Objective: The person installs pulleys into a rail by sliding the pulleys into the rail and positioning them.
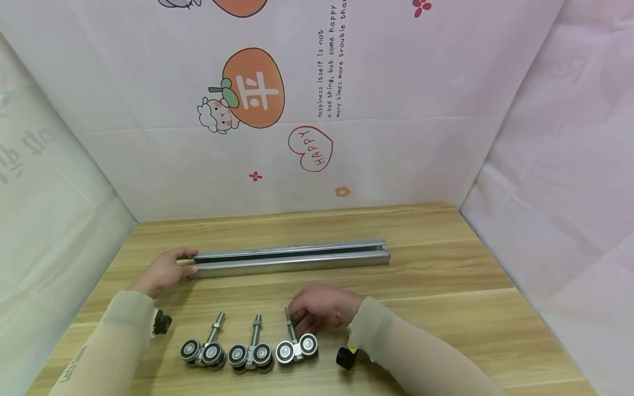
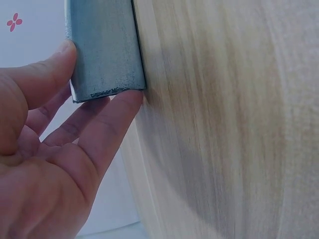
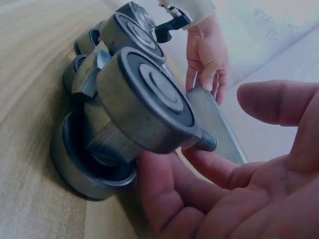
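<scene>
At the back of the table lies a long metal channel rail [image 1: 297, 266], its open slot facing up. My left hand [image 1: 165, 272] holds its left end; in the left wrist view the thumb presses one edge of the rail [image 2: 104, 50] and the fingertips touch its end. My right hand [image 1: 324, 305] is at the bolt of the rightmost roller trolley [image 1: 285, 352]. Seen from the right wrist, fingers reach behind the bolt of that trolley [image 3: 144, 94], while the thumb stands apart from it. The trolley's wheels rest on the table.
Two more roller trolleys, a left one [image 1: 213, 355] and a middle one [image 1: 251, 357], stand in a row left of the third, bolts pointing away. Printed white cloth [image 1: 396, 137] closes off the back and both sides of the wooden table [image 1: 446, 319].
</scene>
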`<state>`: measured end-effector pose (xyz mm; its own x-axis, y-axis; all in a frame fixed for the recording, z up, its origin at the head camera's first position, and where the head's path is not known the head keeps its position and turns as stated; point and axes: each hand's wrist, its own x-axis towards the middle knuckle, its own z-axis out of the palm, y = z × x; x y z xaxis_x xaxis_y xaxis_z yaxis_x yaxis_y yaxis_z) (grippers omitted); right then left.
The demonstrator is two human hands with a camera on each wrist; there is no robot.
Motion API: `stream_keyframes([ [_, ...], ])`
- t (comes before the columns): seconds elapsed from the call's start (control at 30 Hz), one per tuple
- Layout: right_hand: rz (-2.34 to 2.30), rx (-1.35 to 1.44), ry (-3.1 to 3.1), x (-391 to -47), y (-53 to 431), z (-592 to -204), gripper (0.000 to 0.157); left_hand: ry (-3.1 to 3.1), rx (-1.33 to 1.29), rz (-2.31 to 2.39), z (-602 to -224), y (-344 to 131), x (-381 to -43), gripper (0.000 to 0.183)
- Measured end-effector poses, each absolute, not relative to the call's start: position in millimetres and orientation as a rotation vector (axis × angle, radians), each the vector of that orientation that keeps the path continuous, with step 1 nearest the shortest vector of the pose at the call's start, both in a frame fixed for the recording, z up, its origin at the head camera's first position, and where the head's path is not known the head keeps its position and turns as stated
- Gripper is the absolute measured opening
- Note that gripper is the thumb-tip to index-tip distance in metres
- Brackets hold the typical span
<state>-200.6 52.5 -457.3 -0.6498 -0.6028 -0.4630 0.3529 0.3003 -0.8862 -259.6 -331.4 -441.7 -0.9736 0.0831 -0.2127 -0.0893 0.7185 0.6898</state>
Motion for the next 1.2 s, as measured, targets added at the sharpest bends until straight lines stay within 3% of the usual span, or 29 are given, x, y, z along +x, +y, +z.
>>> stream_keyframes([
  [0.23, -1.494, -0.215, 1.674, -202.1, 52.9, -457.8, 0.027, 2.692, -0.003, 1.099, -441.7, -332.3, -258.6, 0.054],
  [0.5, -1.513, -0.213, 1.678, -202.9, 52.0, -463.2, 0.015, 2.68, 0.005, 1.123, -441.4, -332.9, -258.6, 0.054],
  [1.2, -1.548, -0.185, 1.699, -203.8, 52.1, -466.0, 0.017, 2.711, 0.025, 1.074, -440.4, -331.2, -259.6, 0.054],
])
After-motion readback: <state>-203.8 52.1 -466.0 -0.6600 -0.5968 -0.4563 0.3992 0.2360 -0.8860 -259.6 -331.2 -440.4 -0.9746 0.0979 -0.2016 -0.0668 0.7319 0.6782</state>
